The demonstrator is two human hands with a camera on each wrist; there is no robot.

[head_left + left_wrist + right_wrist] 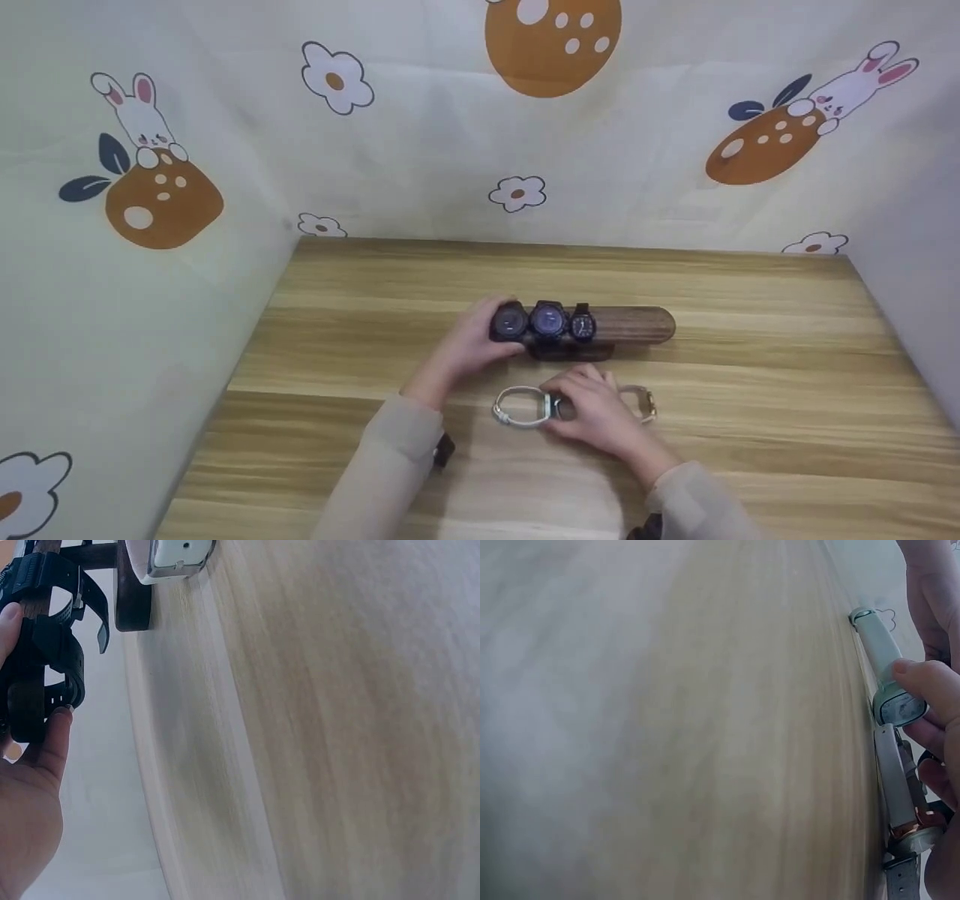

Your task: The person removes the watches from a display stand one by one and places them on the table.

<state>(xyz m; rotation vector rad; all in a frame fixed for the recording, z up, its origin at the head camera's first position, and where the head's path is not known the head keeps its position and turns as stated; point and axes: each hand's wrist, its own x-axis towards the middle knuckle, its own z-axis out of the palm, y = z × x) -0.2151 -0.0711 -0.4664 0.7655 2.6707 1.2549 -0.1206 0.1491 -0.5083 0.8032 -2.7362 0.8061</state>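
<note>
My left hand point(472, 335) grips the leftmost black watch point(510, 321) at the left end of a dark wooden watch stand point(637, 324). In the left wrist view its thumb point(54, 742) lies by the lower strap, with fingers over the opposite side. Two more black watches, one large point(548, 319) and one smaller point(583, 324), sit beside it on the bar. Below the stand, my right hand point(596, 411) pinches a mint-green watch point(877, 645) near its square case, its strap forming a loop on the table. A grey-strapped watch with a rose-gold case point(911, 832) lies right by that hand, partly hidden.
The wood-grain table point(337, 345) runs back to a cream wall covering point(420, 150) printed with rabbits, oranges and flowers. Similar walls rise at the left and right. Black devices point(444, 450) are worn at both sleeves.
</note>
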